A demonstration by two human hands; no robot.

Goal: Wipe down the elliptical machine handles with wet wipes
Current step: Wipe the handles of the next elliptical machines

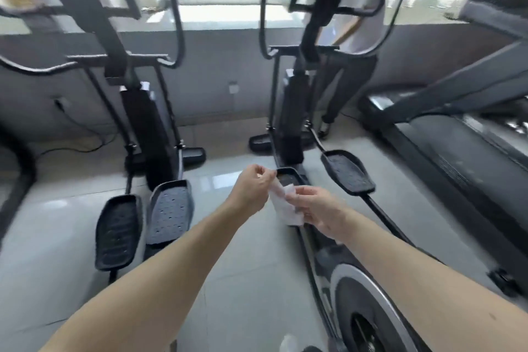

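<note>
left hand (255, 186), right hand (320, 208): both pinching wet wipe (283, 203) | handles (178, 8) blurred, tops apparently cropped

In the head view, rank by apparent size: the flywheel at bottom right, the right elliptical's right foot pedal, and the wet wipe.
1. flywheel, though nearness to the camera inflates it
2. right foot pedal
3. wet wipe, held between left hand and right hand

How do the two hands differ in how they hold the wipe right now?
The left hand pinches the wet wipe at its top edge, fingers curled, higher up. The right hand sits lower, gripping the wipe's lower part with fingers more spread. Both hold it in mid-air, between the machines, clear of any handle.
</note>
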